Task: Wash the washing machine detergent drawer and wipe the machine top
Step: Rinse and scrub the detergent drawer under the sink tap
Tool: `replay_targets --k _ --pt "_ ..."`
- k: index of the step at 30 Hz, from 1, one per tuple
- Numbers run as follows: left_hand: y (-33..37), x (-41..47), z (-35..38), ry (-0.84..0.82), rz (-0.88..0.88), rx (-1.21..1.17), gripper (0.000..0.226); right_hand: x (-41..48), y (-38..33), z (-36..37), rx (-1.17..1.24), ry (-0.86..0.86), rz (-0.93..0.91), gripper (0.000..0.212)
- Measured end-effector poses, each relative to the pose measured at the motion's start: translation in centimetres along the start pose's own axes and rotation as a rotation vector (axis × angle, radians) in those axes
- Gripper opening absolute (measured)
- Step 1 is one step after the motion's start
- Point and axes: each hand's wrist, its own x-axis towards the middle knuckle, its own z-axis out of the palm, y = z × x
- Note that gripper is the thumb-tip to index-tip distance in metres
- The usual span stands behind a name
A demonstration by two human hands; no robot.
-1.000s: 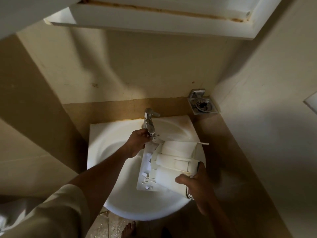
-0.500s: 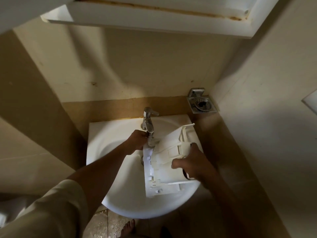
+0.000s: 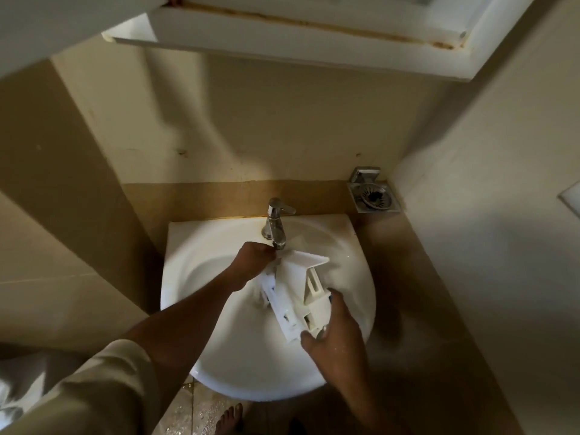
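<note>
white detergent drawer [image 3: 293, 287] in right hand [image 3: 337, 337]

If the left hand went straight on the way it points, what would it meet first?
The left hand would likely meet the tap spout first, right past its knuckles, though depth is unclear from this view.

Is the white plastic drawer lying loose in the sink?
No, the right hand grips the white plastic drawer at its near end, tilted above the white ceramic sink.
</note>
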Motion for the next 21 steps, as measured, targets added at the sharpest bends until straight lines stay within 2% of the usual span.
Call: replay_targets --k 4,8,11,15,18,21 --pt "0.6 0.5 -0.6 0.087 -0.011 0.046 0.007 -0.2 0.7 1.1 0.091 -0.033 -0.015 0.075" --pt "0.1 0.7 -1.5 0.014 0.077 0.167 0.021 1.3 1.4 -0.6 0.167 -0.106 -0.057 0.067" --pt "0.3 0.5 -1.3 -0.074 0.09 0.254 0.029 1.8 1.7 -1.7 0.095 -0.153 -0.111 0.069" --pt "0.8 0.0 -0.8 -0.105 0.111 0.301 0.029 2.5 1.9 -2.4 -0.081 -0.153 -0.204 0.076" --pt "0.9 -0.3 -1.5 -0.084 0.082 0.212 0.022 3.4 1.8 -3.4 -0.22 -0.195 -0.317 0.08" --pt "0.6 -0.3 -1.8 0.014 -0.009 0.019 0.018 4.2 2.1 -4.1 -0.298 -0.246 -0.43 0.078"
